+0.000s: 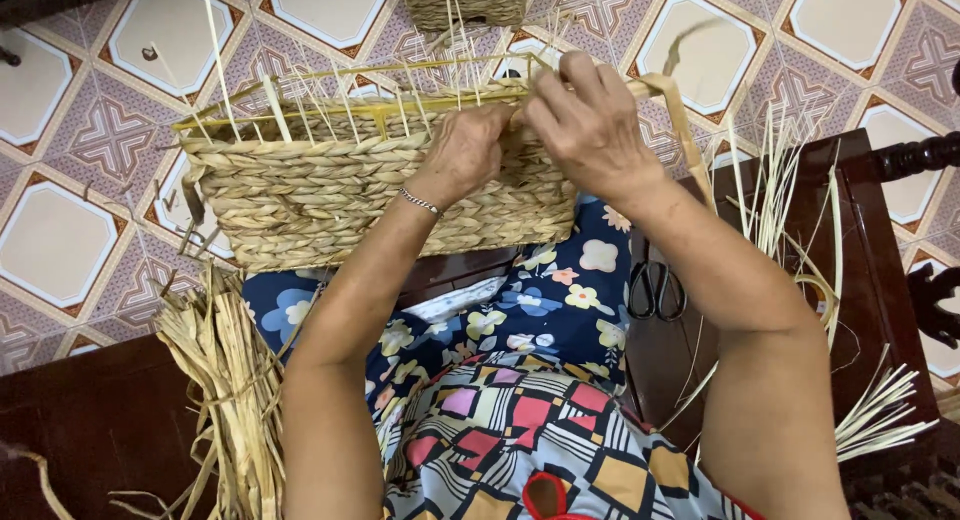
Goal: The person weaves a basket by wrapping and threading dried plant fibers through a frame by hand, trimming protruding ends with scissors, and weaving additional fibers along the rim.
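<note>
A half-woven straw basket [300,195] with a yellow wire frame rests on my knees, its braided wall facing me and thin upright stakes sticking out of the top. My left hand [462,152] presses against the upper rim of the basket wall, fingers curled on the weave. My right hand [590,120] sits just beside it, pinching a flat straw strand [672,92] that loops over to the right. Both hands meet at the rim.
A bundle of dried straw [232,380] lies at my left on the dark wooden bench. Black scissors [655,288] lie on the bench to my right, with loose pale strips [880,410] further right. A second woven basket [470,0] stands on the tiled floor beyond.
</note>
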